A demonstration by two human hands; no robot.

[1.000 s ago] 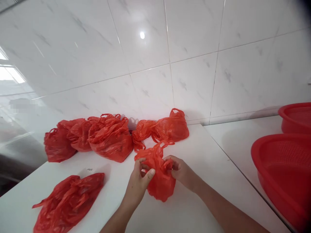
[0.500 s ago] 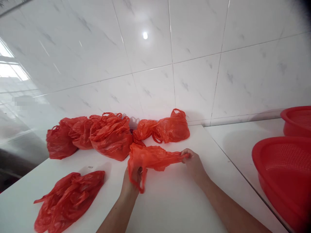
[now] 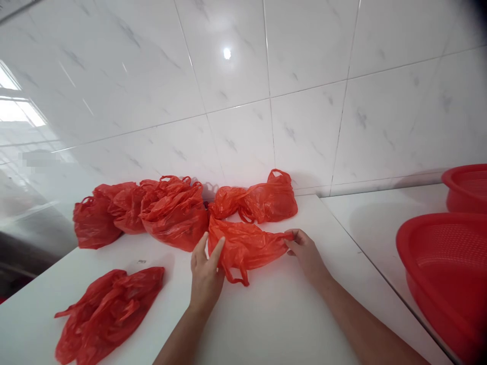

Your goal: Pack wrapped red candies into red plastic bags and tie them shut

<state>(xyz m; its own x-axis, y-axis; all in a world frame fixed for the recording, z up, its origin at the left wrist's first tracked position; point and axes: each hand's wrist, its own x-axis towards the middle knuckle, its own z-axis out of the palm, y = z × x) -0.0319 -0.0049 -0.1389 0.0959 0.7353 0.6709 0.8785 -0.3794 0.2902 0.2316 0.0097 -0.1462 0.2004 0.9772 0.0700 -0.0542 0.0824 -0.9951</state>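
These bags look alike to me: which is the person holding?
The bag whose right end the right hand pinches, with the left hand at its left end. Neither hand touches the other bags.

The middle bag point(image 3: 249, 246) is bright orange-red, the front left bag point(image 3: 110, 314) darker red; the baskets point(image 3: 437, 253) red, seemingly mesh-patterned; the table point(image 3: 281, 319) white; the tiles point(image 3: 304, 50) white, veined grey.

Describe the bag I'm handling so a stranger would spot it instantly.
On the white table, in front of the red bags along the tiled wall, find an orange-red bag. Unlike its neighbours, it is held, one end pinched in the right hand.
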